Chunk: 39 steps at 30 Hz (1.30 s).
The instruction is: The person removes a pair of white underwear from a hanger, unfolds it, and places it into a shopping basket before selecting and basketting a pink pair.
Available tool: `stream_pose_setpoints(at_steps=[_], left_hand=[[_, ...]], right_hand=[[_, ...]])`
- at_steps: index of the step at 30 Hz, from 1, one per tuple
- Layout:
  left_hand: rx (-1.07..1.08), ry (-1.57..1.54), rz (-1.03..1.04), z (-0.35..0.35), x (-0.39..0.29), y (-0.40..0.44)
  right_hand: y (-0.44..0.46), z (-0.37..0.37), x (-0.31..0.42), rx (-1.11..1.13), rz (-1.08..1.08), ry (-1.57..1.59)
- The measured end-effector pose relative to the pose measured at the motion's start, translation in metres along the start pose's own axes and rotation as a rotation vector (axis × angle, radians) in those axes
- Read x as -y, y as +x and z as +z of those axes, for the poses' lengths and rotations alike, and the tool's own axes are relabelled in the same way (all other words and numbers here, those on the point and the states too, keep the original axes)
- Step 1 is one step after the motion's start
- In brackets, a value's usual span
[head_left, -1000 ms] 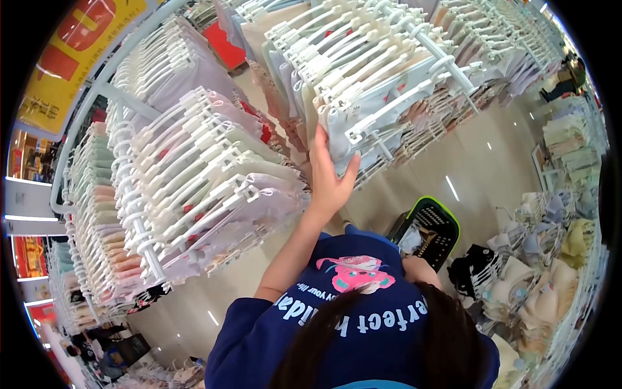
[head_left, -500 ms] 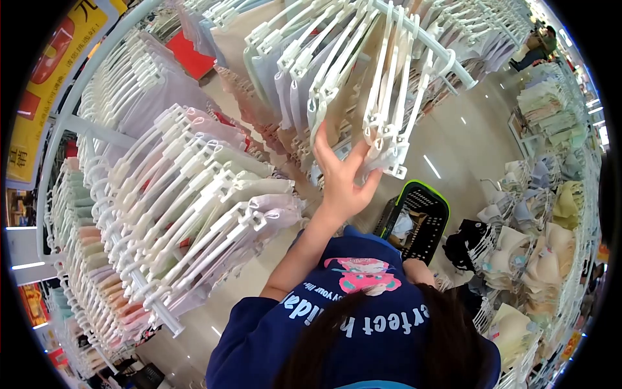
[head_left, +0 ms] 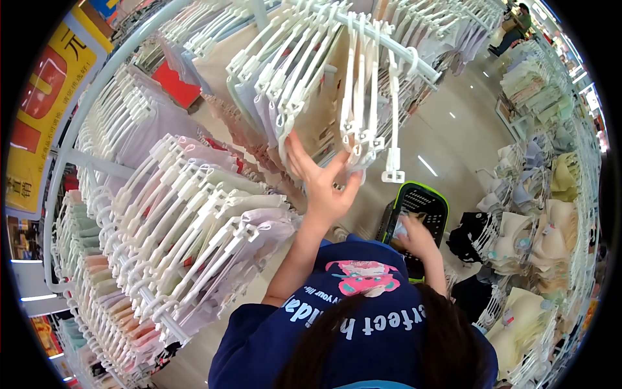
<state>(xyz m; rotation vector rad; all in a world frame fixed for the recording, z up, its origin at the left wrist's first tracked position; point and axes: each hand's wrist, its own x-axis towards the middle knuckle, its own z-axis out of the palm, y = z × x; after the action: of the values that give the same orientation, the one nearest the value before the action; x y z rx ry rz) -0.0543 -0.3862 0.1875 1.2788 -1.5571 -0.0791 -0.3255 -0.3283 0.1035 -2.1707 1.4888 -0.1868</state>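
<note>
My left hand point(head_left: 327, 188) is raised into a row of garments on white hangers point(head_left: 359, 97), its fingers spread apart. Its upper fingers touch the edge of a pale garment point(head_left: 283, 133), and the lower ones lie by the clips of a separate bunch of hangers. One hanger point(head_left: 393, 149) hangs apart at the rail's right end, with no garment visible on it. Over the black basket with a green rim point(head_left: 435, 194) is my right hand point(head_left: 418, 238), beside whitish contents. Its fingertips are too unclear to show whether they grip anything.
A second rack of pastel garments point(head_left: 214, 194) stands at the left, under a yellow sign point(head_left: 48, 97). On the right are displays of bras point(head_left: 515, 233). Glossy floor point(head_left: 447, 139) runs between the racks. Another person point(head_left: 515, 29) is in the far upper right.
My left hand has moved from the front garment to a gap between garments, and the hangers have swung apart. My right hand has risen from beside my shirt to over the basket.
</note>
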Motion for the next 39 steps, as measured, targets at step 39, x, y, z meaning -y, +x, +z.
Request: stream_pose_setpoints(at_steps=[39], left_hand=[[-0.104, -0.531, -0.276, 0.006, -0.01, 0.017]], right_hand=[[0.141, -0.129, 0.142, -0.862, -0.771, 0.054]])
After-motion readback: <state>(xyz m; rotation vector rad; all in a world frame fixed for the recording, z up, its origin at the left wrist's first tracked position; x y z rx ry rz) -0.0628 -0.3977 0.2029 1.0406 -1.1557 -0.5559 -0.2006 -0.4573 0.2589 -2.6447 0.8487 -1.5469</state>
